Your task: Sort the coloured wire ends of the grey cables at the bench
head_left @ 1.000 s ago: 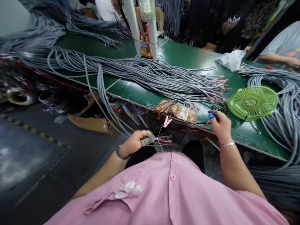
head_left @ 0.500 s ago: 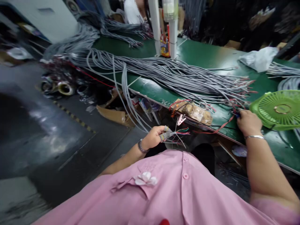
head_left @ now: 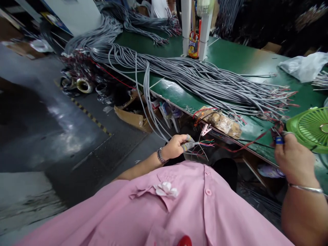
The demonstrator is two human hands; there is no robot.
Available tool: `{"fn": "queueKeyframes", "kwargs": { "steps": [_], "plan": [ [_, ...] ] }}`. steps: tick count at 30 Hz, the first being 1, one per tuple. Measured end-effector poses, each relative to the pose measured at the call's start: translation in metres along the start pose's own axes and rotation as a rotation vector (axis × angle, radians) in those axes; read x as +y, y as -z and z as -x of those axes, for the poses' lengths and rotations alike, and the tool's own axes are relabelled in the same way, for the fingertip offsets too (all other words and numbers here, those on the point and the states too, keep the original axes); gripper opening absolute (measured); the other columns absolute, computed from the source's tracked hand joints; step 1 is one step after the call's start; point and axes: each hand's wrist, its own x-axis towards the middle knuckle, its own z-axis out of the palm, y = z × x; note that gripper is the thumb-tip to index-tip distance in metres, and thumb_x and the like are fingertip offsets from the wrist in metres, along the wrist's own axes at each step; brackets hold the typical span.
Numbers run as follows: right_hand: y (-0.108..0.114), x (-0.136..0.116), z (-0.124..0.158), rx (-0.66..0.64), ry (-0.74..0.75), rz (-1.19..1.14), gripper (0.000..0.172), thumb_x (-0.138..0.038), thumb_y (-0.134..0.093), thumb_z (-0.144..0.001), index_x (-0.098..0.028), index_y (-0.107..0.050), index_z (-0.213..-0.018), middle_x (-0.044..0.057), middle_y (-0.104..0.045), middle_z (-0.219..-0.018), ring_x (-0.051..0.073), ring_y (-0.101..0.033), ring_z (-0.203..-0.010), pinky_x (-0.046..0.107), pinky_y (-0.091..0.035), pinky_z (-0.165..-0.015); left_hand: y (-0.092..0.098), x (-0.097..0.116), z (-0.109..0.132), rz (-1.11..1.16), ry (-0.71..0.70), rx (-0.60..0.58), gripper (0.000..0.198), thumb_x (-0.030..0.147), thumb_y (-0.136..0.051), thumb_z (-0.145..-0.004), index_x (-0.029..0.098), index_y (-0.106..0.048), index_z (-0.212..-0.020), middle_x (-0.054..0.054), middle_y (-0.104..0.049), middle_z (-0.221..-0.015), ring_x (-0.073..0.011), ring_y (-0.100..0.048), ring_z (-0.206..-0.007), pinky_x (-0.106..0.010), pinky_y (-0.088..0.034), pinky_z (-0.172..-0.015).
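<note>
My left hand (head_left: 176,147) is closed in a pinch, with grey finger covers, on the stripped end of a grey cable (head_left: 191,146) whose thin coloured wires (head_left: 206,143) fan out to the right, just below the green bench's edge. My right hand (head_left: 294,159) is closed near the bench edge beside the green fan (head_left: 311,128); a blue-tipped object (head_left: 278,139) and a red wire (head_left: 246,145) run from its fingers. A large bundle of grey cables (head_left: 205,82) lies across the bench beyond both hands.
A taped brown block (head_left: 222,123) with a pink clip (head_left: 205,129) sits on the green bench (head_left: 235,58). White posts (head_left: 205,30), a plastic bag (head_left: 304,66), cardboard (head_left: 130,118) and tape rolls (head_left: 83,85) are about. Another person sits at the far end.
The view has swung left, so the bench and fan sit further right. My right hand has drawn back from the bench toward me with the red wire. My left hand keeps its pinch.
</note>
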Motion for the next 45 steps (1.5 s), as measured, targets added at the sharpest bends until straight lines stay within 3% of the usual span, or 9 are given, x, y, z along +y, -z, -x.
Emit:
{"fn": "queueKeyframes", "kwargs": {
  "steps": [3,6,9,14,22,29,35,40,45],
  "plan": [
    [0.024,-0.044,0.031,-0.011,0.334,-0.304,0.016,-0.034,-0.044,-0.089,-0.023,-0.054,-0.092,0.006,-0.059,-0.065,0.023,-0.053,-0.054,0.033,-0.032,-0.053,-0.003,0.007,0.000,-0.137,-0.057,0.000,0.026,0.036,-0.058,-0.090,0.011,-0.067,-0.090,-0.003,-0.064,-0.074,-0.0100,-0.054,-0.065,-0.020,-0.042,-0.061],
    [0.041,-0.090,0.052,-0.214,0.607,-0.640,0.023,-0.029,-0.041,-0.094,-0.023,-0.054,-0.112,0.007,-0.068,-0.086,0.021,-0.063,-0.069,0.030,-0.042,-0.062,-0.005,0.016,0.001,-0.301,-0.095,0.024,0.021,0.031,-0.056,-0.091,0.014,-0.068,-0.091,-0.004,-0.066,-0.076,-0.0115,-0.056,-0.067,-0.021,-0.042,-0.063],
    [0.047,-0.123,0.064,-0.330,0.763,-0.730,0.026,-0.034,-0.048,-0.094,-0.022,-0.053,-0.117,0.007,-0.070,-0.095,0.020,-0.066,-0.077,0.028,-0.044,-0.067,-0.006,0.021,0.003,-0.462,-0.118,0.055,0.017,0.026,-0.055,-0.090,0.015,-0.068,-0.092,-0.004,-0.067,-0.078,-0.0131,-0.059,-0.069,-0.023,-0.042,-0.064],
    [0.041,-0.150,0.068,-0.287,0.737,-0.619,0.017,-0.031,-0.048,-0.094,-0.018,-0.055,-0.104,0.009,-0.069,-0.089,0.021,-0.064,-0.076,0.029,-0.042,-0.066,-0.007,0.024,0.007,-0.663,-0.200,0.104,0.016,0.023,-0.054,-0.088,0.016,-0.067,-0.092,-0.004,-0.068,-0.078,-0.0151,-0.061,-0.070,-0.025,-0.041,-0.064],
    [0.034,-0.163,0.065,-0.323,0.731,-0.610,0.012,-0.026,-0.048,-0.092,-0.019,-0.054,-0.099,0.008,-0.069,-0.087,0.020,-0.063,-0.074,0.028,-0.039,-0.064,-0.012,0.021,0.008,-0.816,-0.346,0.172,0.014,0.026,-0.054,-0.088,0.017,-0.064,-0.084,-0.004,-0.066,-0.071,-0.0166,-0.061,-0.068,-0.029,-0.043,-0.064],
    [0.033,-0.164,0.060,-0.311,0.757,-0.535,0.008,-0.020,-0.048,-0.090,-0.020,-0.056,-0.092,0.006,-0.069,-0.083,0.019,-0.062,-0.072,0.028,-0.036,-0.063,-0.014,0.019,0.010,-0.818,-0.381,0.161,0.017,0.027,-0.052,-0.090,0.016,-0.065,-0.088,-0.006,-0.068,-0.075,-0.0179,-0.062,-0.071,-0.030,-0.045,-0.069],
    [0.030,-0.148,0.053,-0.231,0.690,-0.662,0.015,-0.031,-0.049,-0.094,-0.020,-0.059,-0.094,0.005,-0.067,-0.081,0.017,-0.060,-0.068,0.027,-0.037,-0.063,-0.008,0.008,0.010,-0.805,-0.266,0.070,0.014,0.025,-0.053,-0.089,0.017,-0.064,-0.091,-0.005,-0.068,-0.079,-0.0175,-0.062,-0.074,-0.029,-0.044,-0.069],
    [0.015,-0.089,0.029,-0.038,0.364,-0.509,0.029,-0.044,-0.048,-0.093,-0.020,-0.058,-0.081,0.003,-0.060,-0.066,0.016,-0.048,-0.054,0.028,-0.027,-0.054,0.004,-0.023,0.011,-0.976,-0.102,-0.141,0.013,0.019,-0.053,-0.085,0.019,-0.066,-0.088,-0.006,-0.068,-0.086,-0.0196,-0.062,-0.083,-0.031,-0.046,-0.076],
    [-0.023,-0.022,-0.006,0.141,0.092,-0.088,0.035,-0.036,-0.039,-0.096,-0.014,-0.065,-0.090,0.013,-0.063,-0.080,0.022,-0.051,-0.068,0.032,-0.027,-0.058,0.022,-0.031,0.011,-0.942,-0.036,-0.101,0.019,0.024,-0.050,-0.090,0.021,-0.068,-0.096,-0.005,-0.069,-0.091,-0.0190,-0.063,-0.087,-0.030,-0.048,-0.079]
  ]
}}
